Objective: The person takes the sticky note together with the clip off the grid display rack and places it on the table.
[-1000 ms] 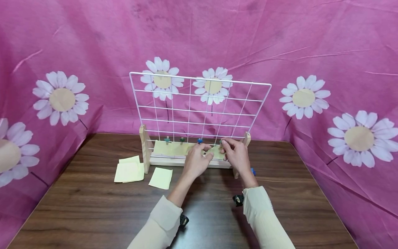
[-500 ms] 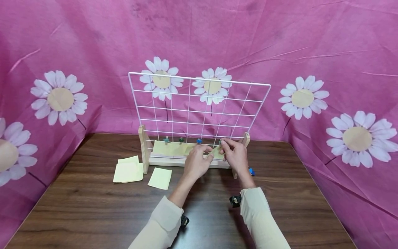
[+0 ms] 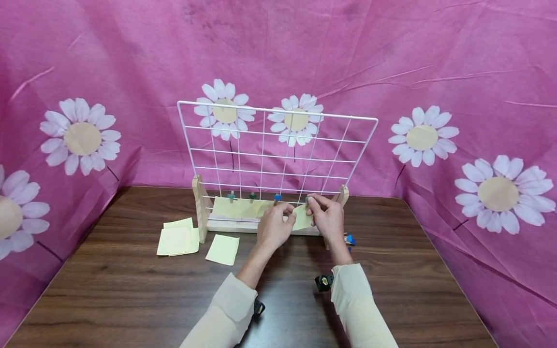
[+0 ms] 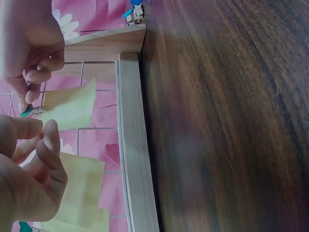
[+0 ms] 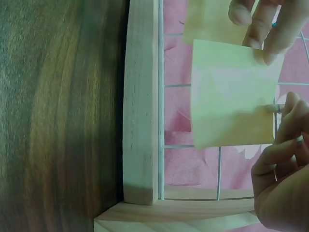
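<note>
In the head view, both hands are at the lower rows of a white wire grid (image 3: 262, 155). My right hand (image 3: 328, 217) pinches a small green clothespin, seen as teal in the left wrist view (image 4: 26, 111). Its wooden tip lies on the edge of a yellow sticky note (image 5: 231, 96). My left hand (image 3: 275, 227) pinches the same note near a top corner, fingertips close to the clothespin. To the left, more yellow notes (image 3: 226, 207) hang overlapping along the wire, under two green clothespins (image 3: 252, 197) and a blue clothespin (image 3: 277, 197).
Wooden feet and a pale bar (image 3: 235, 225) hold the grid upright. Loose yellow notes (image 3: 176, 240) lie left of the stand, with a single note (image 3: 223, 250) in front of it. Blue clothespins (image 3: 350, 240) lie by the right foot. A pink flowered cloth (image 3: 278, 53) hangs behind.
The note between my hands has come forward and now shows more of its face. My left hand has shifted slightly; the right still holds the clothespin at the same wire.
</note>
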### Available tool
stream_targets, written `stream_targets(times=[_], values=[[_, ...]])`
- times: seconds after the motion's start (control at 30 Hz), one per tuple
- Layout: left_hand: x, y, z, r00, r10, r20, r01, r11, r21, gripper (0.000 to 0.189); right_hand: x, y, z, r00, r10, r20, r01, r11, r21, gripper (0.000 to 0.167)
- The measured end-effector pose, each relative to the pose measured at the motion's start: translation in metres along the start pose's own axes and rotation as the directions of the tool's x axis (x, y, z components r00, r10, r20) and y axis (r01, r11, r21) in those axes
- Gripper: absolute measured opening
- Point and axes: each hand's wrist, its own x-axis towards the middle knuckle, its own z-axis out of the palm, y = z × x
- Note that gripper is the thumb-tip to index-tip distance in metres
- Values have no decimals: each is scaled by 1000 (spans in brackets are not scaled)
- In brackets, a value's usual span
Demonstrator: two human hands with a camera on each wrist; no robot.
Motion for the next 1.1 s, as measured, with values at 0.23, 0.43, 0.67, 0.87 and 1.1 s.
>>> stream_targets(times=[0.23, 0.43, 0.67, 0.87, 1.1], values=[[-1, -2, -2, 999, -11, -39, 12, 1000, 12, 5, 0, 3, 5, 997, -47, -65, 49, 998, 34, 16], [-2, -5, -4, 999, -23, -37, 23, 1000, -4, 11, -1, 6, 10, 976, -169, -135, 172, 985, 10, 13], [-4, -10, -8, 999, -2, -33, 2, 1000, -6, 13, -2, 6, 15, 957, -231, -174, 239, 971, 24, 11], [-6, -13, -12, 1000, 6, -23, -7, 999, -43, 14, -17, -23, 12, 971, -168, -173, 193, 972, 138, 14], [-8, -18, -20, 1000, -1, -11, 0, 995, -104, 15, -17, -20, 9, 988, -65, -138, 98, 963, 250, 20]])
